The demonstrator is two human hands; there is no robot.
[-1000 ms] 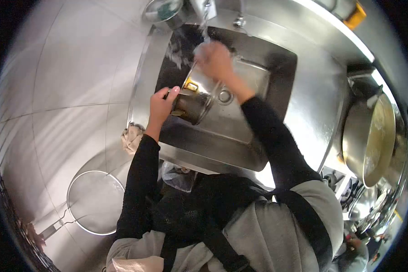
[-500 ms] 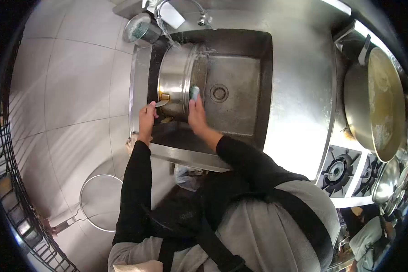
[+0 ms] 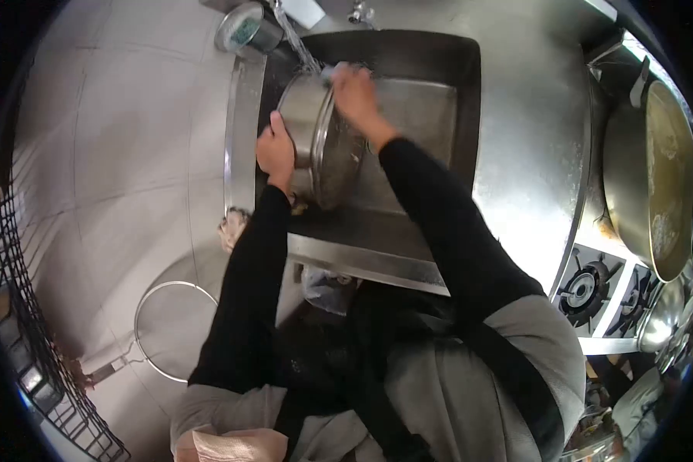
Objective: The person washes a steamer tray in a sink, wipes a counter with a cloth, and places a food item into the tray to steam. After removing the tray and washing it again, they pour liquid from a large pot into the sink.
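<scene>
A steel pot lies tilted on its side in the sink, its open mouth turned to the right. My left hand is closed on the pot's left side, thumb pointing up; the part it grips is hidden under the fingers. At the upper end of the pot's rim, my right hand is closed around a scrubbing sponge, mostly covered by the fingers and slightly blurred. A stream of water pours from the tap close to that sponge.
A metal container with green scouring material stands at the sink's upper left corner. Crumpled cloth lies by the lower left corner. A round strainer is at lower left. Right are a big pan and stove burners.
My right hand has moved up along the rim with the sponge. My left hand has shifted up and right on the pot. The pot has tilted, and the camera view has shifted somewhat.
</scene>
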